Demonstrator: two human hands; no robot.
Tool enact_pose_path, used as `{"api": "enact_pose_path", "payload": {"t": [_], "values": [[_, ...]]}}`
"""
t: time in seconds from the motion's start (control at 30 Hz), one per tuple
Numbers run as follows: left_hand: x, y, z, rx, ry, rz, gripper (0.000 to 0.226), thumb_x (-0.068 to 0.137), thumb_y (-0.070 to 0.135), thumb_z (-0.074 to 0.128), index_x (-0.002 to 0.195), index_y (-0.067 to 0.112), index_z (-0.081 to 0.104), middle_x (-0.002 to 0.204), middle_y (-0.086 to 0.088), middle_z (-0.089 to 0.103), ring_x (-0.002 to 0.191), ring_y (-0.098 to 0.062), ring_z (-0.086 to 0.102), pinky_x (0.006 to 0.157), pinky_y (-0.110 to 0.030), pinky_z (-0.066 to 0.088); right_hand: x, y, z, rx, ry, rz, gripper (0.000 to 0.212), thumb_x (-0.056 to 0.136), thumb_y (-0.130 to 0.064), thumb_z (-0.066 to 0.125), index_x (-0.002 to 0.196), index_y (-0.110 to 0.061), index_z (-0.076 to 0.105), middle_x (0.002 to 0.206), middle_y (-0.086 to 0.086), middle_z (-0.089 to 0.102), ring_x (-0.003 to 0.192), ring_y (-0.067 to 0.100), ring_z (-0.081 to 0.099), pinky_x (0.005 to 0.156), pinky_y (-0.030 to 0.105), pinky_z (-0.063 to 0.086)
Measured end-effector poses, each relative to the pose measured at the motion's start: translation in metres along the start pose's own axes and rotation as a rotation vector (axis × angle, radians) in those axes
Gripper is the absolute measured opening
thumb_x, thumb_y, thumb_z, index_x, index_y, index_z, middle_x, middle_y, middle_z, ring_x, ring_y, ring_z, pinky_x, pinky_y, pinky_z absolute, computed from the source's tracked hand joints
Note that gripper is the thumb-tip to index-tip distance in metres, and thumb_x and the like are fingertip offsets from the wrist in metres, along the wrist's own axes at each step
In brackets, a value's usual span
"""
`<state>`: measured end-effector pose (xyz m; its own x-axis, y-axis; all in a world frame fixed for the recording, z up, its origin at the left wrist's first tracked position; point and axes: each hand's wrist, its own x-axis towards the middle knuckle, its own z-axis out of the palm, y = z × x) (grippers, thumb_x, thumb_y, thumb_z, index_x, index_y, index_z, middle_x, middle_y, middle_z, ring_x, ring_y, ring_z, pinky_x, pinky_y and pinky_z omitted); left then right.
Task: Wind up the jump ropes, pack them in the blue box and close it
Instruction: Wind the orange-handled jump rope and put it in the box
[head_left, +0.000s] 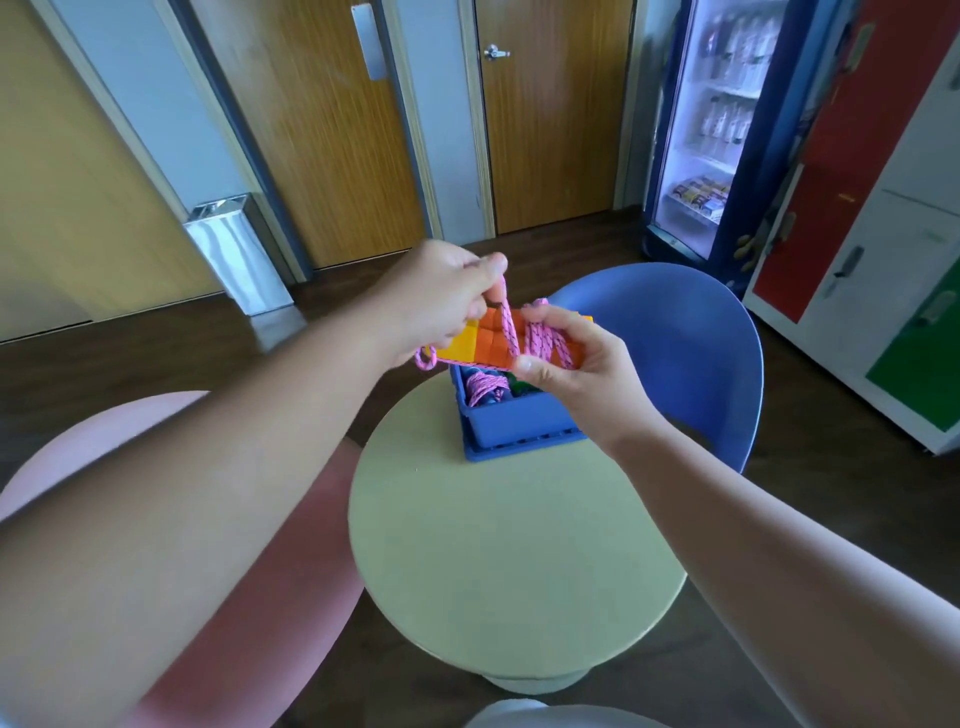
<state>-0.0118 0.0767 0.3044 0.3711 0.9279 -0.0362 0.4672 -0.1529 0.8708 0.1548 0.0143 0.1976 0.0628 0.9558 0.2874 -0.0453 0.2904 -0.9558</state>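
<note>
A blue box (519, 423) stands at the far edge of the round pale-green table (509, 551), with its orange and yellow lid (483, 340) standing open behind it. A wound pink rope bundle (485, 388) lies inside the box. Above the box I hold a pink jump rope (543, 343): my right hand (576, 374) grips several loops of it between thumb and fingers. My left hand (441, 301) pinches a strand of the same rope and holds it up taut. A short loop hangs below my left hand.
A blue chair (691, 353) stands behind the table and a pink chair (291, 561) to its left. A steel bin (239, 254) stands by the wooden doors. At the right are a drinks fridge (717, 130) and coloured lockers (883, 208).
</note>
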Motion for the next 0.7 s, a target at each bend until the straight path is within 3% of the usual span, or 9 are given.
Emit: {"api": "enact_pose_path", "payload": {"t": [0.13,0.33,0.53,0.63,0.7], "values": [[0.003,0.007,0.0,0.133,0.013,-0.022,0.041,0.105,0.038,0.054,0.074,0.013,0.064,0.045,0.008,0.043,0.042,-0.013,0.028,0.047,-0.023,0.023,-0.004,-0.006,0.013,0.03,-0.179,-0.026,0.065,0.07,-0.013,0.081,0.129,-0.001,0.06,0.109,0.005,0.062,0.091,0.006,0.062,0.085,0.019,0.051],[0.001,0.012,-0.004,0.213,0.009,-0.05,0.043,0.105,0.043,0.053,0.076,0.013,0.065,0.048,0.007,0.044,0.042,-0.01,0.032,0.047,-0.025,0.026,-0.012,-0.009,0.018,0.132,-0.129,-0.053,0.052,0.076,-0.013,0.078,0.124,-0.008,0.061,0.112,0.006,0.06,0.093,0.008,0.063,0.085,0.024,0.054],[-0.006,0.023,-0.002,0.091,-0.057,-0.095,0.039,0.107,0.035,0.053,0.078,0.01,0.06,0.049,0.004,0.037,0.042,-0.009,0.024,0.043,-0.021,0.02,-0.011,-0.022,0.017,-0.001,-0.18,-0.092,0.054,0.076,-0.021,0.079,0.127,-0.014,0.064,0.113,0.0,0.066,0.102,0.005,0.064,0.09,0.022,0.052],[-0.011,0.026,-0.002,0.048,-0.096,-0.094,0.039,0.107,0.033,0.054,0.078,0.009,0.06,0.05,0.003,0.036,0.043,-0.009,0.023,0.043,-0.022,0.018,-0.011,-0.022,0.024,-0.204,-0.057,-0.131,0.053,0.069,-0.029,0.087,0.119,-0.022,0.071,0.105,-0.008,0.064,0.097,-0.002,0.059,0.087,0.017,0.05],[-0.015,0.027,0.0,0.056,-0.128,-0.091,0.039,0.107,0.033,0.055,0.079,0.008,0.063,0.051,0.002,0.037,0.044,-0.01,0.023,0.043,-0.022,0.018,-0.012,-0.02,0.029,-0.234,0.092,-0.107,0.044,0.07,-0.023,0.091,0.11,-0.027,0.074,0.095,-0.018,0.06,0.088,-0.009,0.059,0.077,0.01,0.049]]}}
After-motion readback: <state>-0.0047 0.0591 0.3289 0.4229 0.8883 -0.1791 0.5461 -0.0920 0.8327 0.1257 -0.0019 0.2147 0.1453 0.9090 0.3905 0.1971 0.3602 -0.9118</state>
